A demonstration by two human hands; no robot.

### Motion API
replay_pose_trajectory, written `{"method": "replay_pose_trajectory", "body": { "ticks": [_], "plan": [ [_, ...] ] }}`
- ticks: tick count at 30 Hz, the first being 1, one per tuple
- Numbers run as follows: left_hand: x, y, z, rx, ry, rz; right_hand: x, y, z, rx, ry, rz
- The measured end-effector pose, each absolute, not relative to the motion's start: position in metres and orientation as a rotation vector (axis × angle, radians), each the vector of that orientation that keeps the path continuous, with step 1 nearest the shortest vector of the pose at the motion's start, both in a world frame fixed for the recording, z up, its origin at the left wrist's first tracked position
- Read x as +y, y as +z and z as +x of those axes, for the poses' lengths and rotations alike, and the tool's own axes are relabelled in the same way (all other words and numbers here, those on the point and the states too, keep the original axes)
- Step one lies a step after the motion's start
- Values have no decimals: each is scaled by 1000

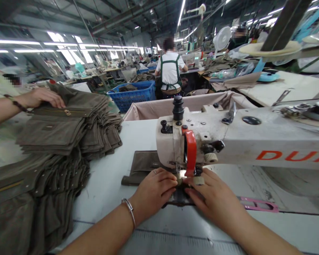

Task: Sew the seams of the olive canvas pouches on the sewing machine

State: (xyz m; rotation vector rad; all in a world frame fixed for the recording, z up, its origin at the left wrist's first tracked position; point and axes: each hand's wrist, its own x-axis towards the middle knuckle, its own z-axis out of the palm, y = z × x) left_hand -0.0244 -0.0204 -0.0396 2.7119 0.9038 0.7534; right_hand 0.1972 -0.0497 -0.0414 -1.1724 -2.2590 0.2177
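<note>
A dark olive fabric piece with a small sewn label lies flat under the head of the white sewing machine. My left hand is at the piece's near edge, just left of the lit needle area, with its fingers bent and pressed together on the cloth. On the other side of the needle, my right hand has its thumb and fingers closed at the cloth beside the presser foot. The red guard on the machine hangs between my hands. My fingers and the machine head hide the needle and part of the cloth.
Stacks of olive fabric pieces stand on the left, where another person's hand rests on the upper pile. A pink plastic strip lies right. Beyond the table are a cloth-lined bin and a blue crate.
</note>
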Motion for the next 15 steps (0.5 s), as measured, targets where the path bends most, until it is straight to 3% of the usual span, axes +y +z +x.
{"method": "replay_pose_trajectory", "body": {
  "ticks": [5, 15],
  "plan": [
    [-25, -42, -20, 955, 786, 2722, -50, -47, 191, -2257, 296, -1182],
    [-13, -41, -13, 1043, 845, 2614, -43, -50, 189, -2262, 94, -1197]
  ]
}}
